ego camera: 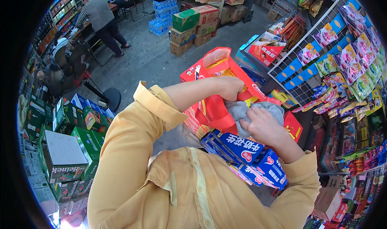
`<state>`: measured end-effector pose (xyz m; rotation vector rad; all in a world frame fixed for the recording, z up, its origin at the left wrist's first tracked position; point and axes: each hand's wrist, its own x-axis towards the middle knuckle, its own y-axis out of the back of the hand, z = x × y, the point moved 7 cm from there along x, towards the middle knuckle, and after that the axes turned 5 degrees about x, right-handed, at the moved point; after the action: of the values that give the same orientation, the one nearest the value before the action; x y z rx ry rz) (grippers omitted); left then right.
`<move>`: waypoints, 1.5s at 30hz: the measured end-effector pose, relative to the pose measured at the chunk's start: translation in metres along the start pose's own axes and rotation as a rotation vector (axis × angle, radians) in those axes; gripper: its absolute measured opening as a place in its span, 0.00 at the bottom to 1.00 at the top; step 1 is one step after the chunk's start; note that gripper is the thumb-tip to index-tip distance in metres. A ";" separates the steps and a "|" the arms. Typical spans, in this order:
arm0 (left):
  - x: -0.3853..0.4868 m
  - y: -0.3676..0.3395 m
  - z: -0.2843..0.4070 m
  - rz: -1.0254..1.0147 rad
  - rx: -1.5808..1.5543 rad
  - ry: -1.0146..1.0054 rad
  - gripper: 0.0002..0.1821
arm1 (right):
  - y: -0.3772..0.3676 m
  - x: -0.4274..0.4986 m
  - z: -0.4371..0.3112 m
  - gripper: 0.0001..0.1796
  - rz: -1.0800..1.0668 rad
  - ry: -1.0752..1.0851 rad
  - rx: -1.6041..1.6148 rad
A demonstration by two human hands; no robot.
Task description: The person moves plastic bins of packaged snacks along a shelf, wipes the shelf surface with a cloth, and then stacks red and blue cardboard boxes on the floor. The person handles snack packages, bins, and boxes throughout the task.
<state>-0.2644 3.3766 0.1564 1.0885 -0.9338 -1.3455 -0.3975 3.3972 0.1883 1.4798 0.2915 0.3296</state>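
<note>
My right hand (pixel 262 125) presses into a bunched grey cloth (pixel 237 115), its fingers curled around the folds. The cloth lies against red gift packaging (pixel 220 115) with glossy red flaps and yellow printed parts. My left hand (pixel 231 88) is curled at the edge of this packaging, just beyond the cloth, and its fingertips are hidden. Directly below the cloth are blue drink cartons (pixel 239 145) bearing white writing. Another red box (pixel 292 127) shows to the right of my right wrist.
Green beer cartons (pixel 65 156) are stacked at left, near a black standing fan (pixel 71 62). Hanging snack packets (pixel 347 56) cover a wire rack at right. Cardboard cartons (pixel 183 37) and bottled-water packs (pixel 163 14) stand on the floor ahead. A person (pixel 99 14) leans over a table.
</note>
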 end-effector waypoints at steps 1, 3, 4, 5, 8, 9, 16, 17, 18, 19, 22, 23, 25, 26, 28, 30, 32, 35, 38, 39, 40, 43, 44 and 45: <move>-0.001 -0.002 0.004 -0.010 0.007 -0.023 0.09 | -0.001 0.001 0.002 0.08 -0.005 -0.010 0.000; -0.002 -0.003 0.011 -0.008 0.052 -0.047 0.08 | -0.001 0.002 0.002 0.09 -0.006 -0.030 0.010; -0.001 0.008 0.012 0.085 0.097 -0.042 0.07 | 0.000 0.003 0.003 0.10 -0.018 -0.030 0.024; 0.001 0.023 0.013 0.172 0.134 -0.052 0.07 | 0.004 0.005 0.003 0.11 -0.030 -0.029 0.040; 0.005 0.090 0.012 0.454 0.185 -0.082 0.05 | 0.009 0.017 0.014 0.13 -0.241 -0.126 0.107; 0.008 0.113 0.014 0.488 0.258 -0.080 0.07 | 0.009 0.021 0.021 0.14 -0.366 -0.163 0.113; -0.006 0.193 0.082 0.650 0.520 -0.240 0.06 | 0.004 0.101 0.042 0.22 -0.038 -0.241 0.103; -0.009 0.191 0.088 0.658 0.503 -0.249 0.05 | -0.011 0.104 0.039 0.24 -0.078 -0.225 0.062; -0.012 0.186 0.092 0.656 0.519 -0.272 0.05 | -0.024 0.106 0.033 0.27 -0.070 -0.170 0.018; -0.019 0.180 0.095 0.696 0.526 -0.309 0.04 | -0.037 0.108 0.032 0.30 -0.099 -0.129 -0.056; -0.020 0.167 0.097 0.685 0.465 -0.348 0.06 | -0.058 0.137 0.085 0.33 -0.185 -0.293 0.219; -0.020 0.165 0.096 0.674 0.464 -0.340 0.06 | -0.066 0.140 0.102 0.33 -0.268 -0.367 0.313; -0.021 0.160 0.092 0.660 0.471 -0.318 0.05 | -0.060 0.135 0.128 0.32 0.035 -0.535 0.483; -0.025 0.158 0.089 0.652 0.483 -0.306 0.06 | -0.055 0.132 0.141 0.32 0.182 -0.615 0.560; -0.032 0.149 0.077 0.577 0.491 -0.238 0.08 | -0.045 0.129 0.134 0.30 0.246 -0.393 0.373; -0.056 0.145 0.058 0.669 0.384 -0.238 0.11 | -0.031 0.109 0.118 0.27 0.368 -0.150 0.105; -0.093 0.136 0.029 0.795 0.281 -0.198 0.14 | -0.038 0.087 0.123 0.24 0.234 -0.264 0.116; -0.169 0.107 -0.015 1.024 0.112 -0.060 0.12 | -0.034 0.051 0.128 0.21 0.119 -0.342 0.287; -0.226 0.046 -0.059 0.937 -0.239 0.222 0.10 | -0.031 0.040 0.123 0.21 0.119 -0.357 0.324; -0.236 0.017 -0.071 0.855 -0.382 0.380 0.10 | -0.031 0.042 0.121 0.22 0.131 -0.363 0.300; -0.241 -0.007 -0.075 0.810 -0.493 0.420 0.09 | -0.035 0.049 0.116 0.20 0.091 -0.336 0.210; -0.231 -0.057 -0.073 0.714 -0.670 0.442 0.08 | -0.048 0.077 0.107 0.22 0.041 -0.323 0.086; -0.220 -0.066 -0.069 0.692 -0.692 0.413 0.07 | -0.054 0.088 0.105 0.24 -0.019 -0.300 0.108; -0.210 -0.071 -0.065 0.675 -0.693 0.399 0.07 | -0.051 0.099 0.101 0.24 0.046 -0.254 0.148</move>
<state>-0.2289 3.5951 0.0890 0.4086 -0.4082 -0.7420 -0.2649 3.3395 0.1453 1.6566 0.0797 0.1565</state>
